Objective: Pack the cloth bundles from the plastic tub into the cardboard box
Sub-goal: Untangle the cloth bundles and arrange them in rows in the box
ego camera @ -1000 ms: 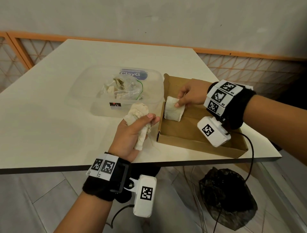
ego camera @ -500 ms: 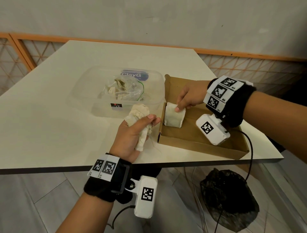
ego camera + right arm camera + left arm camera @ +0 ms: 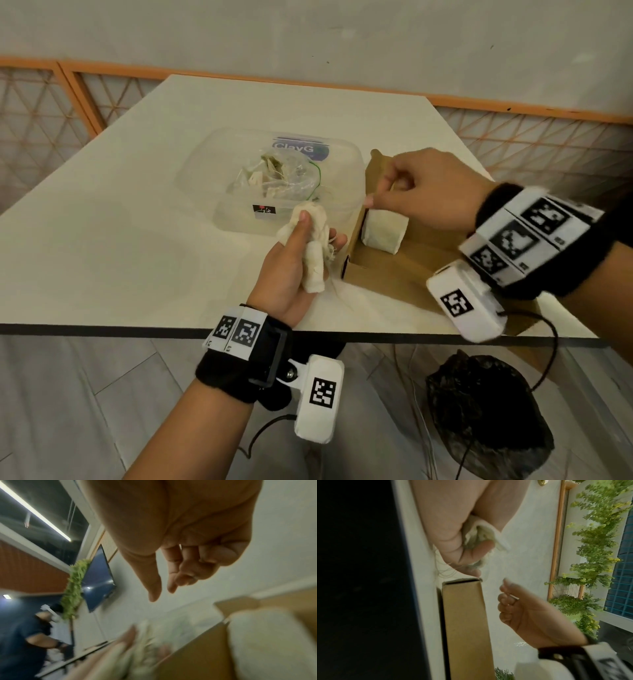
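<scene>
My left hand grips a crumpled off-white cloth bundle above the table, just left of the cardboard box; the thumb presses along its top. In the left wrist view the bundle bulges out between the curled fingers. A folded white bundle stands in the box's near-left corner. My right hand hovers above it with fingers loosely curled, holding nothing. The clear plastic tub lies behind my left hand, with a plastic bag of cloth pieces inside.
The table's front edge runs just below my left wrist. A black bag sits on the floor under the box corner. An orange lattice railing borders the table. In the right wrist view another person stands far off.
My right hand has let go of the folded bundle in the box and lifted above it. My left thumb has slid up along the crumpled bundle.
</scene>
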A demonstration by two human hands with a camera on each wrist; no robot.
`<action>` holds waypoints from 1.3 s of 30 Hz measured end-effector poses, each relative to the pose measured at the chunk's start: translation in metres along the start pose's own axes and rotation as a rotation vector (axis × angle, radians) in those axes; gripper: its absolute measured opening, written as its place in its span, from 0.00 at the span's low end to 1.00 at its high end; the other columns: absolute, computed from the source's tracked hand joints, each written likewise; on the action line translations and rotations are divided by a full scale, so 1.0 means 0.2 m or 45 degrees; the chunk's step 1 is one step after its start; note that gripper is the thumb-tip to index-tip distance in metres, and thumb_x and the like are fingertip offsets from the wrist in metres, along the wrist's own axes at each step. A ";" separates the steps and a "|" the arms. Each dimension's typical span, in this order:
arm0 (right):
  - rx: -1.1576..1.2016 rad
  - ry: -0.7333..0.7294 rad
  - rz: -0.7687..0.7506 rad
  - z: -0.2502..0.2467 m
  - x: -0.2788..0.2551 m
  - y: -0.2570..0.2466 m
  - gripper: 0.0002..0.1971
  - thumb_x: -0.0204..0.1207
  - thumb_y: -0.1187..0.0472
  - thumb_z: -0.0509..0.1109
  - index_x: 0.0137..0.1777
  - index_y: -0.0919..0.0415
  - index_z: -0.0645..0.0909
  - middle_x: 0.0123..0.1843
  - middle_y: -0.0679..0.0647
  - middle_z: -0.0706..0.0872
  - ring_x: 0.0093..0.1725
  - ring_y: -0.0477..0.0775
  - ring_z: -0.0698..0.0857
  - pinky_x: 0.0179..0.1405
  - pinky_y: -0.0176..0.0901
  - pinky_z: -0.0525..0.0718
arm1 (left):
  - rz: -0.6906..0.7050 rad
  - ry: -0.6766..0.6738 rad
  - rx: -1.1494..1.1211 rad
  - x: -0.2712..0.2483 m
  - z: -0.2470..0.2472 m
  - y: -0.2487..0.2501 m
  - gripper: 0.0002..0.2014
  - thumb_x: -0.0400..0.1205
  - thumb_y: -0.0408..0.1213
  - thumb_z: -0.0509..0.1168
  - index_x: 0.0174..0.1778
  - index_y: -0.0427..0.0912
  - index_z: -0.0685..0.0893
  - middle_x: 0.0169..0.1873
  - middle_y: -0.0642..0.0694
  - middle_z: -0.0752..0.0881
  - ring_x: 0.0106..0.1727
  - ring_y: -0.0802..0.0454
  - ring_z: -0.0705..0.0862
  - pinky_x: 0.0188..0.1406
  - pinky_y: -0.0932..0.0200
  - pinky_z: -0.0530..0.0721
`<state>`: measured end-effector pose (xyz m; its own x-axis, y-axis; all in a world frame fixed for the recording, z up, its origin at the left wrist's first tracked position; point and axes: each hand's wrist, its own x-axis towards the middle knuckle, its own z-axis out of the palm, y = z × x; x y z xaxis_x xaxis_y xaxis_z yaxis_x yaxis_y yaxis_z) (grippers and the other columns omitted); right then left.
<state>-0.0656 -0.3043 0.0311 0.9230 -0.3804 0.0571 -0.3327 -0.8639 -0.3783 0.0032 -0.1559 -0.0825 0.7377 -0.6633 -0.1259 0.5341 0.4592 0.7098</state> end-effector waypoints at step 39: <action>0.216 -0.487 0.200 0.03 0.08 0.19 0.03 0.68 0.57 0.77 0.38 0.48 0.86 0.35 0.46 0.84 0.32 0.44 0.77 0.35 0.34 0.73 | 0.023 -0.101 0.192 0.01 -0.03 -0.04 0.16 0.76 0.23 0.67 0.58 0.39 0.76 0.37 0.46 0.84 0.34 0.56 0.84 0.26 0.66 0.80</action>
<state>-0.0617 -0.3421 0.0125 0.8795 -0.3256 -0.3471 -0.4676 -0.7267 -0.5032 0.0036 -0.1580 -0.0916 0.7086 -0.7030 -0.0614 0.4487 0.3817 0.8081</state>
